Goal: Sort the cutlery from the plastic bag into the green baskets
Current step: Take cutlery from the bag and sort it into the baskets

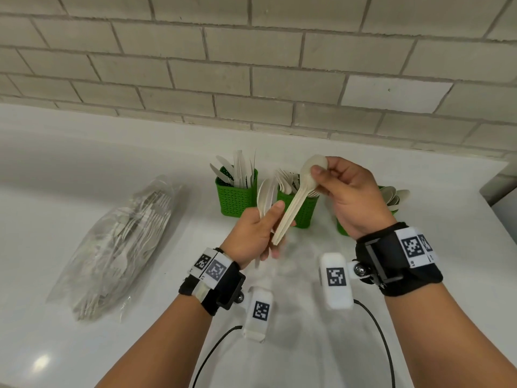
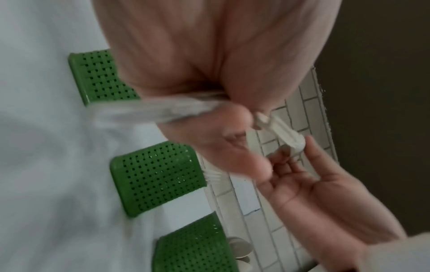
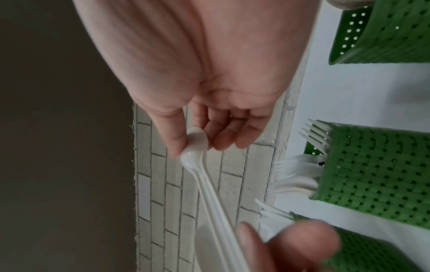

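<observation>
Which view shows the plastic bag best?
The head view: the whole bag lies on the counter left of the baskets, cutlery visible inside. Neither wrist view shows the bag, only hands, spoons and baskets.

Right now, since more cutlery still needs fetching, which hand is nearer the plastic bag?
Left. The left hand is raised over the counter just right of the plastic bag, gripping cutlery; the right hand is farther right, before the baskets, pinching a spoon.

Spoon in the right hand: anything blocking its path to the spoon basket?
Nothing visible blocks it. The right hand pinches the spoon by its bowl, above the fork basket. The spoon basket sits just right of it, partly hidden behind the hand, its top open among stored spoons.
</observation>
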